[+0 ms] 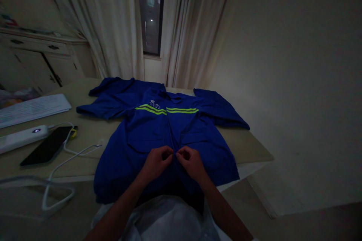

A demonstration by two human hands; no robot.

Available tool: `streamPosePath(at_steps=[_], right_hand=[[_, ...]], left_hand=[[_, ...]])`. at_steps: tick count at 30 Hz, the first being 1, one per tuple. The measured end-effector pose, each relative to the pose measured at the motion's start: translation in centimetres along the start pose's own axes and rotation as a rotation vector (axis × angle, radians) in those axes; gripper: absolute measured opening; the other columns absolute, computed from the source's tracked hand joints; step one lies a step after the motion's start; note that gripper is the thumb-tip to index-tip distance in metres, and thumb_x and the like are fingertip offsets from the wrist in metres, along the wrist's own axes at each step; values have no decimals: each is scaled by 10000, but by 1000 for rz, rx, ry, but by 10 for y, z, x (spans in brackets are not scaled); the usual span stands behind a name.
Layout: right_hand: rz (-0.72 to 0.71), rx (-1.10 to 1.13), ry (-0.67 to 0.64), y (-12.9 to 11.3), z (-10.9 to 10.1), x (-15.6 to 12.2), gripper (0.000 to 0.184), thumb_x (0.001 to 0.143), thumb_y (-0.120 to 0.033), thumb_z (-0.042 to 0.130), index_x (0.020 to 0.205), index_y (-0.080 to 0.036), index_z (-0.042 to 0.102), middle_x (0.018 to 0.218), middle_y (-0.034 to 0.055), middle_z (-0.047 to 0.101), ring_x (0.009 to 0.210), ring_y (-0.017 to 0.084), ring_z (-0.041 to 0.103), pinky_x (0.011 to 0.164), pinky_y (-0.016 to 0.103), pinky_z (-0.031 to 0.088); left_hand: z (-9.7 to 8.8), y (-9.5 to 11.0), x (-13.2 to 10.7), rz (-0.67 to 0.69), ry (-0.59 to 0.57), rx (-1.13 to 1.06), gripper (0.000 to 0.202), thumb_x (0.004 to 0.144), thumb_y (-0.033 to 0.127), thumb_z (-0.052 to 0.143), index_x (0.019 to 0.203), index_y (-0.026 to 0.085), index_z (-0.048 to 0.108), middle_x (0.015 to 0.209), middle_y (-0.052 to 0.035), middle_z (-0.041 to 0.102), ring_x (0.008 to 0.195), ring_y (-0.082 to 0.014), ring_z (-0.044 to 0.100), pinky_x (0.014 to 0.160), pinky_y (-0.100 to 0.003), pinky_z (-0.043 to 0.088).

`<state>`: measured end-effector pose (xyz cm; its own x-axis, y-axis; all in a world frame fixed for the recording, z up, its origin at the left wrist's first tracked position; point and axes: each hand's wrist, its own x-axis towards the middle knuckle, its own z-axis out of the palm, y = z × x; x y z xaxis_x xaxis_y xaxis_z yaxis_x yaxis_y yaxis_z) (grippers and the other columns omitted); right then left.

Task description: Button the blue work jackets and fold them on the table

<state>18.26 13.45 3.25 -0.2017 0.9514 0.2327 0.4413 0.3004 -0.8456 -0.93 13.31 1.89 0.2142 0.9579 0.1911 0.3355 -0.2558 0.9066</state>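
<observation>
A blue work jacket (149,131) with yellow-green stripes lies spread on the table, collar away from me and lower hem hanging over the near edge. My left hand (157,162) pinches the left front edge of the jacket near its middle opening. Opposite it, my right hand (190,160) pinches the right front edge. The two hands are close together but apart, fingertips on the cloth. Below them the front panels part and show dark cloth. Whether buttons or a zip lie under the fingers is too dark to tell.
On the table (254,147) at left lie a black phone (48,147), a white power strip (25,137), a looping white cable (56,171) and papers (36,109). A cabinet (42,56) stands back left. Curtains (118,26) hang behind; a wall (296,83) is at right.
</observation>
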Motion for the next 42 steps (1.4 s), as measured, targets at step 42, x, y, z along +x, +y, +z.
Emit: streamPosePath(at_steps=[42], right_hand=[[15, 76, -110, 14, 0, 10, 172, 822, -326, 745, 908, -185, 696, 686, -44, 572, 600, 106, 500, 560, 221, 364]], left_hand=[[5, -18, 16, -88, 10, -276, 305, 758, 385, 762, 966, 169, 708, 885, -55, 749, 823, -212, 683, 759, -315, 496]])
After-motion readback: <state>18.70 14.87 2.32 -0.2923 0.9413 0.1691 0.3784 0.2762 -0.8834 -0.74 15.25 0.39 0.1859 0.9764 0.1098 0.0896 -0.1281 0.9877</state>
